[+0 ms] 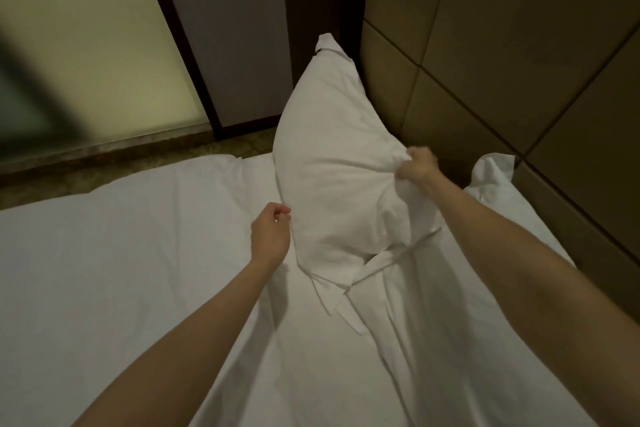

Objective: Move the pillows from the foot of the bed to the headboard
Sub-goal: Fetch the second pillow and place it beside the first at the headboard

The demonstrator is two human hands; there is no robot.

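One pillow (332, 163) stands between the hands: right hand (417, 165) bunches its cover, left hand (272, 234) loosely curled beside it, holding nothing. That one-sided pinch could let it topple.

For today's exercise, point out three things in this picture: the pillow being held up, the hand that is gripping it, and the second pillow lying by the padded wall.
Held pillow (332, 163), head view: middle of its white face.
Right hand (417, 165), head view: knuckles bunching the pillow's edge.
Second pillow (491, 177), head view: its upturned corner.

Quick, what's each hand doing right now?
Left hand: loosely curled beside the pillow, holding nothing.
Right hand: shut on the pillow's edge.
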